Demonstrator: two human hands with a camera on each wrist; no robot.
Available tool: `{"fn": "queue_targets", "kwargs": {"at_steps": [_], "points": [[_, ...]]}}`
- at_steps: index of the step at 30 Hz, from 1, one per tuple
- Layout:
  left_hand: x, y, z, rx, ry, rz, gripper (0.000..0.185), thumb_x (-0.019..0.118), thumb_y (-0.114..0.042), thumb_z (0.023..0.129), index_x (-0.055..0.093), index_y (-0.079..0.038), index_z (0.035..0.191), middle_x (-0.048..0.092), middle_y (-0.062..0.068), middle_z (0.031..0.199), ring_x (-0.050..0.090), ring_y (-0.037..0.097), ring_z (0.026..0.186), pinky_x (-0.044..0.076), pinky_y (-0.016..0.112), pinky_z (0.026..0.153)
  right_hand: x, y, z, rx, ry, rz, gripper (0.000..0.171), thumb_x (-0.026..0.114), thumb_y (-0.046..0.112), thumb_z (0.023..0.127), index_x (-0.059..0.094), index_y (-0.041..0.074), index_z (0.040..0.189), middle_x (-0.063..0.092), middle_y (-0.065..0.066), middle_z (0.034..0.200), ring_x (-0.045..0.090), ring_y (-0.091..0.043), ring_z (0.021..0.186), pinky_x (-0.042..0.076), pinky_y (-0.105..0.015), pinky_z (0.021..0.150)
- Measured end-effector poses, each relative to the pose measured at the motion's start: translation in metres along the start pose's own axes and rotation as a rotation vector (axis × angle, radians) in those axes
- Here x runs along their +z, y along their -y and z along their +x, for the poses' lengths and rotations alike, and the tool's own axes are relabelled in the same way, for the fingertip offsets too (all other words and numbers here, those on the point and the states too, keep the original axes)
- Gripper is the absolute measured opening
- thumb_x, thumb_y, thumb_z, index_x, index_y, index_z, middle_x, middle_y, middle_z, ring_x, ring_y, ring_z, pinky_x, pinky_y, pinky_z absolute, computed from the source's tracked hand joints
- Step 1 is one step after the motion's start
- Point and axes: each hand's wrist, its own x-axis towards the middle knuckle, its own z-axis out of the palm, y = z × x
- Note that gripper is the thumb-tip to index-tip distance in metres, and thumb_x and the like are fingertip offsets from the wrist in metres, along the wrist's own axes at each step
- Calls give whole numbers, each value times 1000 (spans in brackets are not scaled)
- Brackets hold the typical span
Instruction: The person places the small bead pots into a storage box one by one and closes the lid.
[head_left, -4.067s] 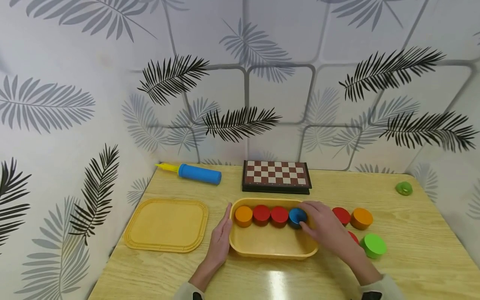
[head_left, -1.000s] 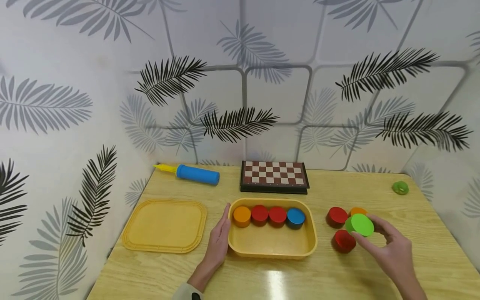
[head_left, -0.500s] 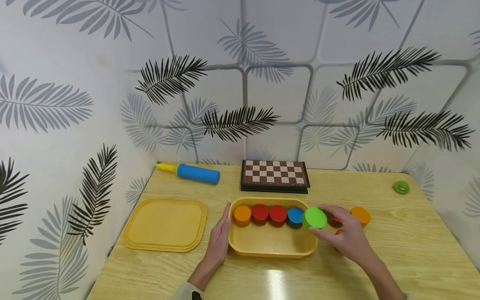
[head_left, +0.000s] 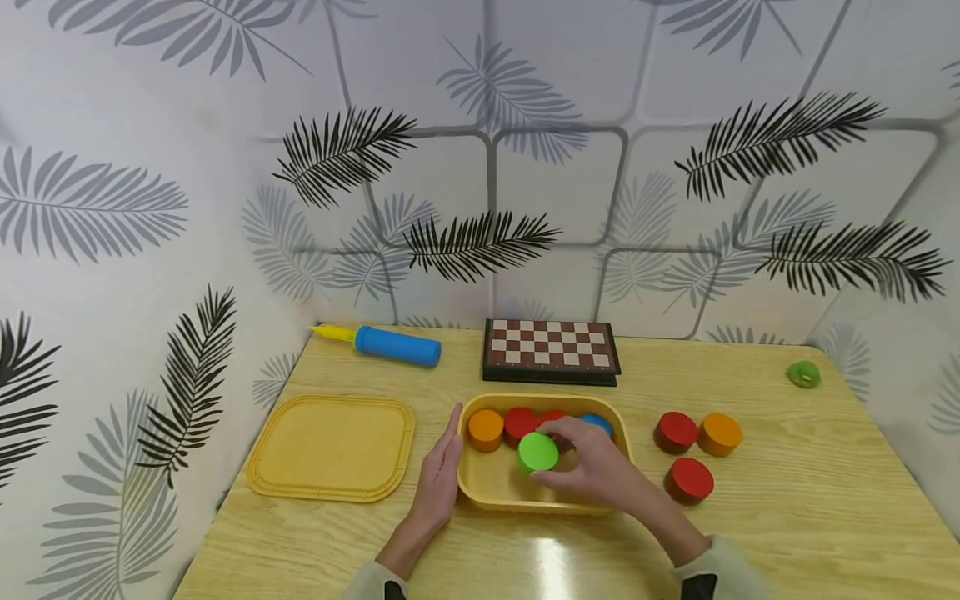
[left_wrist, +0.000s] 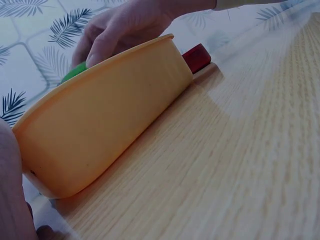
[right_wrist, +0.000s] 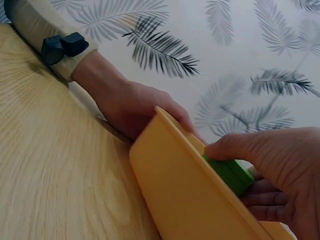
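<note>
Green disc (head_left: 537, 452) in a yellow tray (head_left: 495, 493); red-and-white checkered board (head_left: 551, 349); blue pump (head_left: 397, 347); pale wood-grain bench (head_left: 810, 500).

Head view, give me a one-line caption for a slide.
Right hand holds a green disc over the yellow tub; left hand rests against its side.

Discs: four red (head_left: 676, 432) (one half-hidden), two orange (head_left: 720, 434).

Green disc (head_left: 537, 452): round, flat-topped, bright green, pinched level by the right hand (head_left: 592, 467) over the yellow tray (head_left: 480, 487), just in front of the tray's row of orange, red and blue discs.
</note>
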Motion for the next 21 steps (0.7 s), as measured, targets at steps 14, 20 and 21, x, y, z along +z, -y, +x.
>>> {"fn": "queue_targets", "kwargs": {"at_steps": [14, 20, 21], "points": [[-1, -2, 1, -29, 7, 23, 52, 30, -29, 117, 24, -13, 167, 25, 8, 172, 23, 20, 157, 19, 20, 124, 42, 16, 39, 38, 250, -127, 52, 90, 37, 83, 74, 10, 123, 70, 8, 108, 58, -9, 93, 55, -25, 83], [0, -3, 1, -26, -4, 43, 52, 29, -28, 117, 25, -13, 167, 25, 7, 172, 23, 25, 157, 20, 39, 127, 48, 19, 44, 33, 263, -90, 49, 92, 34, 82, 74, 9, 120, 70, 7, 106, 60, -8, 91, 56, -23, 84], [0, -3, 0, -27, -6, 45, 52, 29, -28, 117, 25, -13, 167, 25, 8, 172, 24, 25, 157, 20, 40, 126, 48, 19, 44, 33, 263, -74, 48, 92, 34, 82, 74, 8, 120, 71, 6, 106, 61, -8, 91, 57, -22, 84]]}}
